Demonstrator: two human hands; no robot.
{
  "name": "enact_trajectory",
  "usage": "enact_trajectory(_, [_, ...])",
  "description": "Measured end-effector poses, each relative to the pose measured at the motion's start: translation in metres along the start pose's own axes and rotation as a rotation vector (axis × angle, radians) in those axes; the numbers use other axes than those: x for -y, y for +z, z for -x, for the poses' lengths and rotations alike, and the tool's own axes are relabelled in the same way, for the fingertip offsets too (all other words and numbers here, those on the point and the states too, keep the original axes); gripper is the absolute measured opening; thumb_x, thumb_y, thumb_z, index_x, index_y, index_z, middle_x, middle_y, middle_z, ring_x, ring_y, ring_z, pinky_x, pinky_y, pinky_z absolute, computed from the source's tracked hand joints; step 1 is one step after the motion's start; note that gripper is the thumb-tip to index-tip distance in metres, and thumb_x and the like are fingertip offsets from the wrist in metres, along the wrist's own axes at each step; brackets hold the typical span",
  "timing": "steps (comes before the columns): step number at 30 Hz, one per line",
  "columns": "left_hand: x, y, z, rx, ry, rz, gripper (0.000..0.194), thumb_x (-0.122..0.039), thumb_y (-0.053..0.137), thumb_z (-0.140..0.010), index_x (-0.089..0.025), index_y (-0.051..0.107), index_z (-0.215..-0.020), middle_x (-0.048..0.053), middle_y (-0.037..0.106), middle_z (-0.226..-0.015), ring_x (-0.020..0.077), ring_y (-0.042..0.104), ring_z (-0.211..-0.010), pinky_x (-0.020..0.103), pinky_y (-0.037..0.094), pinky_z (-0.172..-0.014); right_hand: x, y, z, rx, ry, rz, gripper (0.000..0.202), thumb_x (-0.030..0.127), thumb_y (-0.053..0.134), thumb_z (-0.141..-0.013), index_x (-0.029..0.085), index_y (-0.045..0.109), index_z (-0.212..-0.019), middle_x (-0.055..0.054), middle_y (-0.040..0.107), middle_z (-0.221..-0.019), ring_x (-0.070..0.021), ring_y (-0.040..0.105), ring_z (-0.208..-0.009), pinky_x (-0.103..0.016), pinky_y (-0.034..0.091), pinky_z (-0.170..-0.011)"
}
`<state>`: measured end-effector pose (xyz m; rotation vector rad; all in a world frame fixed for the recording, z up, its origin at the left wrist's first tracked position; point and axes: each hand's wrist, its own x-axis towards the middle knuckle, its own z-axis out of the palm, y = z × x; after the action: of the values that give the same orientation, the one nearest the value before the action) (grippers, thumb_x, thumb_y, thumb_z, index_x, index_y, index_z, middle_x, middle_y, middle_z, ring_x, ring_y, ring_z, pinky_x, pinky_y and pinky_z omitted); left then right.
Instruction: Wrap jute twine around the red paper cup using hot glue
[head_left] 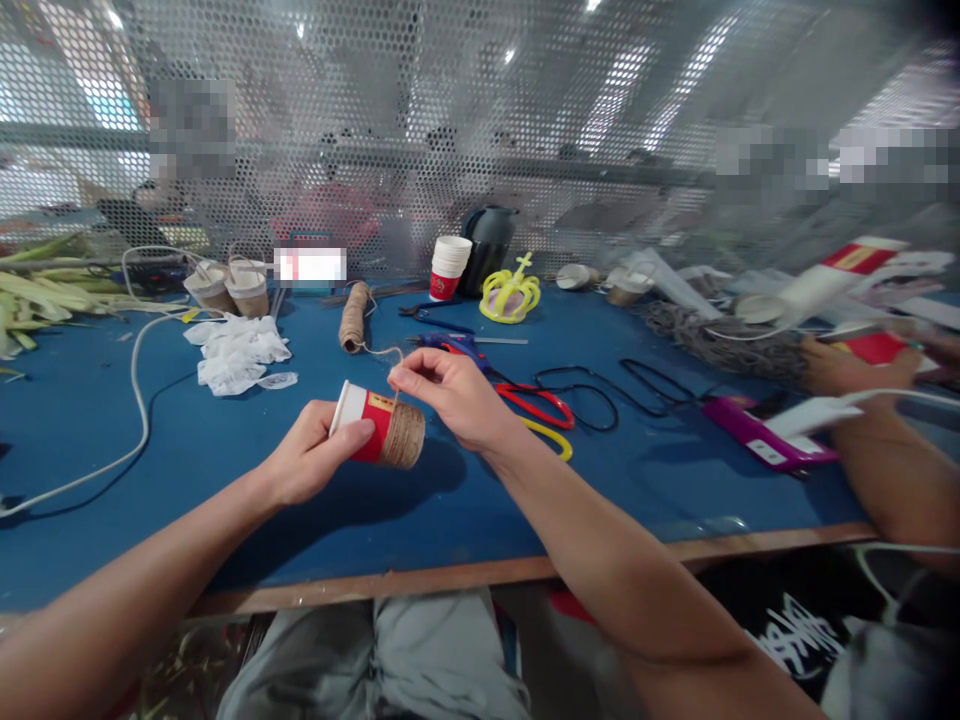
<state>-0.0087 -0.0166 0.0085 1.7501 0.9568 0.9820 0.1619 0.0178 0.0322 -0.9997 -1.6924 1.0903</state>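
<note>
My left hand [311, 450] grips a red and white paper cup [375, 435] tilted on its side, its white rim to the left. Twine is wound closely round the base half of the cup. My right hand [446, 390] pinches the loose twine [397, 383] just above the cup. From there the strand runs back to a spool of twine [353, 322] lying on the blue table. Behind my right hand lies a blue glue gun [459, 345]. Scissors with red and yellow handles [536, 403] are partly hidden by my right forearm.
A stack of paper cups [448, 268], a dark thermos [489, 250] and a yellow crown [510, 295] stand at the back. White gloves [238, 352] lie left. A purple power strip [769, 435] lies right, near a co-worker's hand [855, 368]. Twine-wrapped cups [247, 290] stand back left.
</note>
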Motion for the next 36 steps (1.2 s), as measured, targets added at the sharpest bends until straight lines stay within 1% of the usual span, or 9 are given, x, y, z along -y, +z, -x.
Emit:
enact_trajectory(6, [-0.001, 0.001, 0.001, 0.007, 0.09, -0.055, 0.03, -0.031, 0.043, -0.077, -0.014, 0.046, -0.053, -0.004, 0.038, -0.049, 0.0067, 0.029, -0.047, 0.019, 0.027, -0.043, -0.002, 0.004, 0.001, 0.05, 0.064, 0.006, 0.021, 0.035, 0.06, -0.068, 0.015, 0.056, -0.066, 0.002, 0.054, -0.063, -0.0086, 0.046, -0.058, -0.023, 0.036, -0.058])
enact_trajectory(10, [0.002, 0.0, 0.001, 0.016, 0.126, -0.065, 0.03, -0.031, 0.042, -0.078, -0.014, 0.044, -0.053, -0.004, 0.037, -0.05, 0.0065, 0.028, -0.047, 0.019, 0.026, -0.043, -0.003, 0.005, 0.001, 0.062, 0.072, 0.017, 0.023, 0.037, 0.06, -0.068, 0.014, 0.056, -0.066, 0.002, 0.053, -0.062, -0.0085, 0.044, -0.057, -0.022, 0.034, -0.055])
enact_trajectory(16, [0.005, -0.001, 0.001, 0.009, 0.109, -0.071, 0.03, -0.032, 0.044, -0.078, -0.013, 0.047, -0.055, -0.003, 0.04, -0.051, 0.0071, 0.031, -0.048, 0.02, 0.028, -0.045, -0.004, 0.006, 0.0, 0.06, 0.053, 0.032, 0.023, 0.036, 0.06, -0.068, 0.013, 0.056, -0.066, 0.002, 0.052, -0.062, -0.0084, 0.043, -0.058, -0.022, 0.033, -0.055])
enact_trajectory(19, [0.006, -0.001, 0.0, -0.001, 0.063, -0.015, 0.029, -0.034, 0.046, -0.076, -0.013, 0.049, -0.056, -0.003, 0.042, -0.052, 0.0074, 0.033, -0.05, 0.02, 0.028, -0.046, -0.006, 0.007, 0.0, 0.054, 0.06, 0.042, 0.022, 0.034, 0.06, -0.068, 0.013, 0.056, -0.066, 0.002, 0.053, -0.062, -0.0083, 0.043, -0.057, -0.022, 0.033, -0.054])
enact_trajectory(22, [0.009, 0.001, -0.001, -0.029, -0.031, 0.1, 0.031, -0.035, 0.049, -0.073, -0.013, 0.049, -0.052, -0.003, 0.042, -0.049, 0.0071, 0.032, -0.048, 0.02, 0.027, -0.045, -0.006, 0.007, -0.001, 0.043, 0.09, 0.057, 0.02, 0.033, 0.059, -0.068, 0.013, 0.056, -0.066, 0.002, 0.052, -0.061, -0.0079, 0.043, -0.056, -0.022, 0.032, -0.054])
enact_trajectory(27, [0.009, 0.007, -0.005, -0.097, -0.224, 0.415, 0.024, -0.034, 0.057, -0.063, -0.01, 0.058, -0.061, -0.001, 0.053, -0.052, 0.0082, 0.041, -0.047, 0.02, 0.033, -0.047, -0.009, 0.007, -0.004, 0.043, 0.144, 0.058, 0.018, 0.03, 0.059, -0.068, 0.013, 0.056, -0.065, 0.003, 0.053, -0.06, -0.0078, 0.043, -0.055, -0.022, 0.033, -0.054])
enact_trajectory(30, [0.004, 0.01, -0.008, -0.129, -0.308, 0.555, 0.021, -0.031, 0.059, -0.06, -0.01, 0.058, -0.06, -0.001, 0.054, -0.05, 0.0083, 0.044, -0.045, 0.019, 0.034, -0.044, -0.014, 0.007, -0.006, 0.056, 0.168, 0.081, 0.02, 0.033, 0.058, -0.07, 0.013, 0.057, -0.064, 0.002, 0.053, -0.06, -0.008, 0.044, -0.054, -0.022, 0.034, -0.054])
enact_trajectory(33, [0.002, 0.01, -0.012, -0.215, -0.37, 0.625, 0.019, -0.029, 0.059, -0.06, -0.01, 0.06, -0.064, 0.0, 0.056, -0.051, 0.0083, 0.046, -0.044, 0.018, 0.034, -0.043, -0.02, 0.005, -0.009, 0.081, 0.242, 0.08, 0.03, 0.04, 0.05, -0.076, 0.012, 0.059, -0.068, -0.001, 0.056, -0.061, -0.0097, 0.048, -0.055, -0.023, 0.038, -0.055])
enact_trajectory(36, [0.003, 0.008, -0.018, -0.326, -0.41, 0.688, 0.019, -0.028, 0.059, -0.061, -0.011, 0.06, -0.068, -0.001, 0.056, -0.054, 0.0078, 0.047, -0.045, 0.018, 0.035, -0.043, -0.023, 0.003, -0.012, 0.06, 0.297, -0.007, 0.036, 0.045, 0.041, -0.081, 0.013, 0.057, -0.078, -0.005, 0.06, -0.072, -0.0124, 0.056, -0.063, -0.025, 0.044, -0.057])
